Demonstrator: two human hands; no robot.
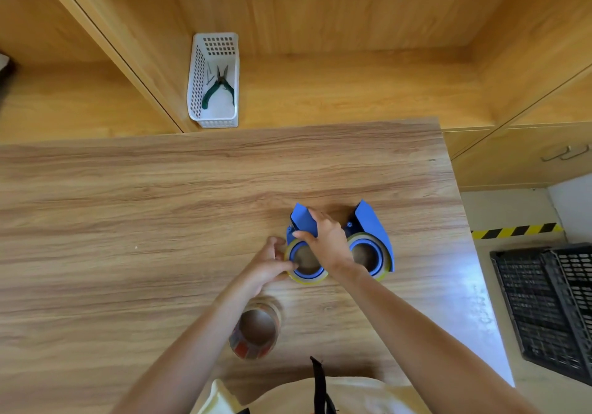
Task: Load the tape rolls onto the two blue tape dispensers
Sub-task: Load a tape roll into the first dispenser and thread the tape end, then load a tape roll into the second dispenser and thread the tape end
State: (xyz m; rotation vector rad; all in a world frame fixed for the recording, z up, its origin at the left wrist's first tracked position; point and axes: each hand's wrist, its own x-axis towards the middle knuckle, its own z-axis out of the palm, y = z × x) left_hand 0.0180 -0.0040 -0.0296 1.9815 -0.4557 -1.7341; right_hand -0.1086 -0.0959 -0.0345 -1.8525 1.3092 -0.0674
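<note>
Both tape rolls sit on the blue dispensers mid-desk. The left roll is pinched by the left hand, and the right hand presses on that dispenser. If it's seated crooked, it'll probably jam or pop off. The right dispenser sits just beside, easy to bump.
</note>
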